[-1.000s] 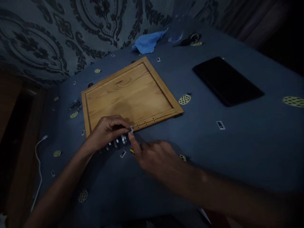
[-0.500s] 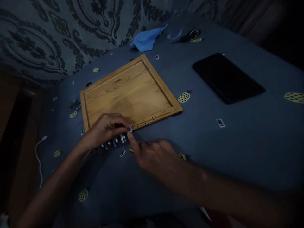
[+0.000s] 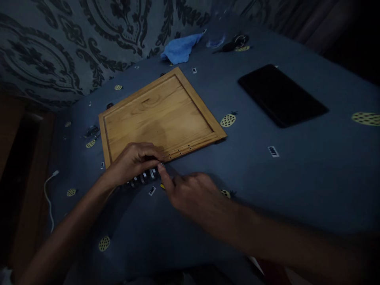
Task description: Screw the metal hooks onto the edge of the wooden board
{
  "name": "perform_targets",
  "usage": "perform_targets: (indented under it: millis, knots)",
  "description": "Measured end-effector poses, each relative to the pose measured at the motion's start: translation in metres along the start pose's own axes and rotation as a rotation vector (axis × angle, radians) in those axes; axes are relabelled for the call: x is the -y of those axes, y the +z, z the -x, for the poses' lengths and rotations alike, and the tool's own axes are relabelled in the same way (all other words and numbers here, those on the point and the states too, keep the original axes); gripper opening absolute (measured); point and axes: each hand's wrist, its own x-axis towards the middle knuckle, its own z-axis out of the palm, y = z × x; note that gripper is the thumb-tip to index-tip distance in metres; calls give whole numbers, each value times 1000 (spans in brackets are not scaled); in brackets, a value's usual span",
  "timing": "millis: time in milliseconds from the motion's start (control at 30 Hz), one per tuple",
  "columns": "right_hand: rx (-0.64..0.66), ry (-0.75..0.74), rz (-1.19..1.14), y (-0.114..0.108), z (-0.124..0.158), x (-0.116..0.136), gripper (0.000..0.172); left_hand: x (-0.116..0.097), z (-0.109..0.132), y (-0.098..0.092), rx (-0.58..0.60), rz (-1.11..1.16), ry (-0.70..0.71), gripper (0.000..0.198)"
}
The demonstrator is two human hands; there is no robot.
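A framed wooden panel (image 3: 157,111) lies on the table, with small dark holes along its near edge. My left hand (image 3: 133,162) rests over that edge, thumb and fingers pinched together at a small silver metal piece, now almost hidden between the fingertips. Below this hand, a row of shiny metal rings (image 3: 144,177) shows along the panel's edge. My right hand (image 3: 196,196) comes in from the right, its index finger stretched to the left fingertips and the other fingers curled. What the curled fingers hold, if anything, is hidden. A bit of yellow (image 3: 162,185) shows beside the index finger.
A black flat tablet-like slab (image 3: 282,97) lies to the right. At the back are a blue cloth (image 3: 181,49), a clear container (image 3: 216,39) and a dark object with a ring (image 3: 233,44). Small metal parts (image 3: 92,131) and a white cable (image 3: 47,194) lie left.
The silver piece at my fingertips showed plainly before and is now mostly covered. Both hands stay almost in place; the whole view has shifted slightly.
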Motion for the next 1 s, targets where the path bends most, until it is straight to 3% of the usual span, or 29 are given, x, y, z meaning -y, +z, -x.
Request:
perform_targets:
  millis: [200,400,600,800,1000]
  knots:
    - [2,-11,7,6,2,0,78,2,3,-6,40,10,-45,19]
    - [-22,-35,-23,3,5,-3,75,-7,22,-9,-31,64,-113,29]
    - [23,-8,-13,-11,3,-3,70,-12,43,16,-149,-197,-139,49]
    - [48,26,-43,-17,0,-4,57,-18,45,41,-219,-410,-206,45]
    - [127,52,-78,-16,2,-5,61,-22,45,51,-293,-448,-233,35]
